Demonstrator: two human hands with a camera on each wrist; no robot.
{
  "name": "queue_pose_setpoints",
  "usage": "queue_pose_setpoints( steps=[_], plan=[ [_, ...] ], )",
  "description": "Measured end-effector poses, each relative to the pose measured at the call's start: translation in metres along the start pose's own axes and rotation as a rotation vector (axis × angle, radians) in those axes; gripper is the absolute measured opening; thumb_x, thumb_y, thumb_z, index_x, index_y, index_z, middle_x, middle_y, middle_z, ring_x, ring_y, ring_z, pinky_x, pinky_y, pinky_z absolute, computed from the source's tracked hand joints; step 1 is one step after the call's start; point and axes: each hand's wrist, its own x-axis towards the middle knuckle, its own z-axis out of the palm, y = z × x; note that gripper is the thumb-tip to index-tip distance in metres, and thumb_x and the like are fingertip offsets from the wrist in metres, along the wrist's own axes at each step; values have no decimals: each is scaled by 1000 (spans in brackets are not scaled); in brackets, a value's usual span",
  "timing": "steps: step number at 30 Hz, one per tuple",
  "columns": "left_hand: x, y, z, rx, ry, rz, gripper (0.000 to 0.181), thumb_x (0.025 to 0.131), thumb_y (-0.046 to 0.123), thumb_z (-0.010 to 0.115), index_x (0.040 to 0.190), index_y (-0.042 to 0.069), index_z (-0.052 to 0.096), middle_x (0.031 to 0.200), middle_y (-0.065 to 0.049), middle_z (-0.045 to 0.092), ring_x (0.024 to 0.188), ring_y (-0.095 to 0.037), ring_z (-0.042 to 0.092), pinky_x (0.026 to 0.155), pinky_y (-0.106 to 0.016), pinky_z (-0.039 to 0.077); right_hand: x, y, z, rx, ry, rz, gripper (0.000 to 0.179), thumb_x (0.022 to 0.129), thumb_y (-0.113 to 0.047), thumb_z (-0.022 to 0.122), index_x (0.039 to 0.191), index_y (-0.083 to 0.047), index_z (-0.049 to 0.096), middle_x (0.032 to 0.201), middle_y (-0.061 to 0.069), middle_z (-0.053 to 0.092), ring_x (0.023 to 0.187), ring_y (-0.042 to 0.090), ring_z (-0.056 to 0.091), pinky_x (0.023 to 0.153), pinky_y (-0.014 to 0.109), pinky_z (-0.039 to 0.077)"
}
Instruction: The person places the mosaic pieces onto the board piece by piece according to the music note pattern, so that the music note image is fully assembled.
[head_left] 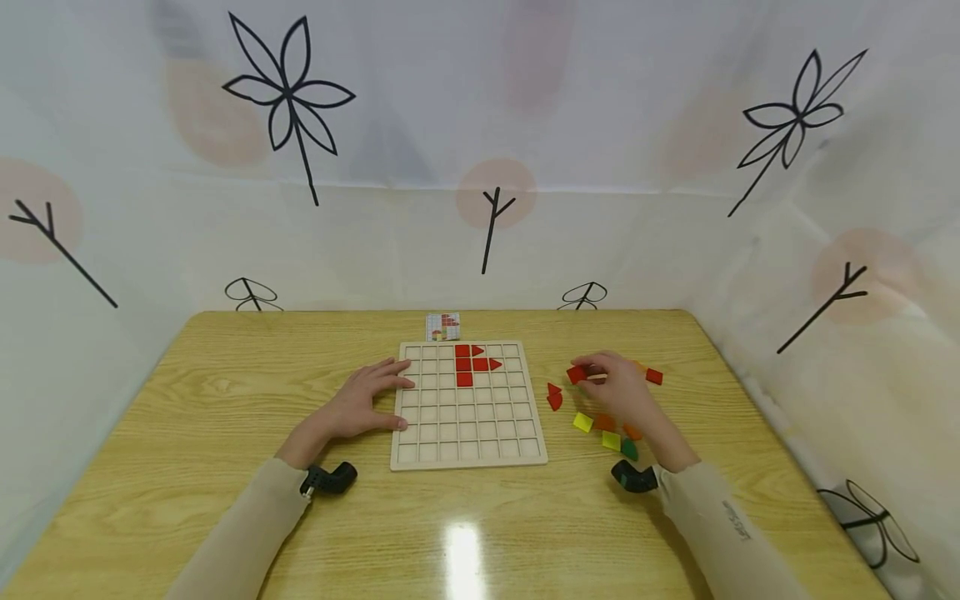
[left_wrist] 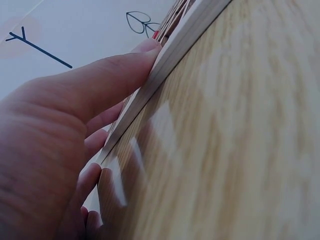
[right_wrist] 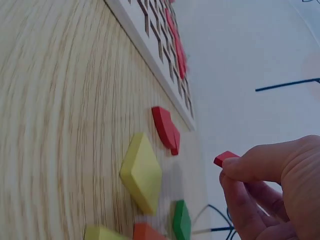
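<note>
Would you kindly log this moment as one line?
left hand: touches grid board | right hand: pinches red piece | on board: four red squares, two red triangles

Cloth-walled booth point(head_left: 397, 242) with wooden table point(head_left: 240, 375)

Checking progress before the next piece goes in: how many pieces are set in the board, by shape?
Red squares: 4
Red triangles: 2
Total on the board: 6
</note>
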Motion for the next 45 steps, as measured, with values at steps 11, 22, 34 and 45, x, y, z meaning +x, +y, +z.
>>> queue_pose_setpoints(
  steps=[11,22,34,45],
  plan=[
    [0,-1,0,1,0,8,61,83,44,78,134,14,62,159,-8,34,148,-36,20,115,-63,11,15,-20,24,55,-52,62,30,88,-10,77,118,-6,72,112,11,67,96,28,67,79,42,57],
    [0,0,-1,10,-5,4,61,83,44,78,134,14,62,159,-8,34,148,-36,21,115,-62,11,35,-41,53,100,-94,43,28,89,-12,77,116,-10,73,107,5,70,90,20,67,75,35,56],
    [0,0,-1,-1,-6,11,60,84,44,78,134,14,62,159,-9,34,148,-37,21,114,-63,10,50,-48,79,171,-159,74,29,88,-8,76,117,-9,73,109,5,68,92,18,65,76,33,55],
    [0,0,-1,-4,-5,19,58,84,42,78,133,14,63,159,-10,34,148,-38,21,113,-64,11,60,-53,86,170,-235,158,27,89,-12,75,116,-10,73,96,2,67,85,19,59,72,31,50]
  ],
)
